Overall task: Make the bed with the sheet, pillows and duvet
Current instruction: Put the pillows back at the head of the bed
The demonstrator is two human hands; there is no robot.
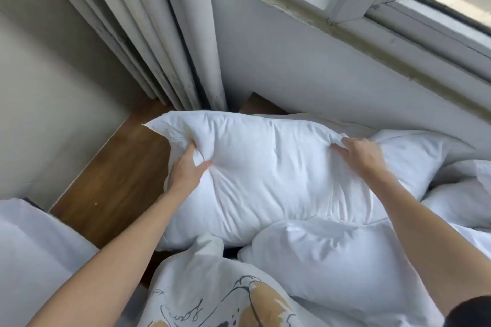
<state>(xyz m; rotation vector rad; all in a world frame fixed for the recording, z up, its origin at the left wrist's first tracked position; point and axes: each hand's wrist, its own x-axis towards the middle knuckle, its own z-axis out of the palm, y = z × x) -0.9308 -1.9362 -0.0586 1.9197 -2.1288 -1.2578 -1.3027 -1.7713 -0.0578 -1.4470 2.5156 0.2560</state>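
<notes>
Head view: both hands are on one white pillow (271, 175), raised lengthwise across the frame. Left hand (187, 167) grasps a bunch of the cover near the pillow's left end, thumb on the near face, fingers curled into the fabric behind a raised fold. Right hand (358, 152) grasps the cover near the right end, fingers dug into a pinched ridge of cloth, knuckles up. Between the two grips the pillow face is smooth with light creases; its left corner juts out past the left grip, over the wooden floor (114, 180). Just past the right grip a second white pillow (414, 156) lies against the wall under the window sill (372, 42). Below both grips, touching the held pillow's lower edge, a bunched white duvet (318, 260) lies heaped. Nearer the camera than the left grip is the person's white printed shirt (212, 297). Beyond the left grip, pale curtains (164, 34) hang down to the floor. Far below the left forearm, white bedding (32, 247) fills the lower left corner.
</notes>
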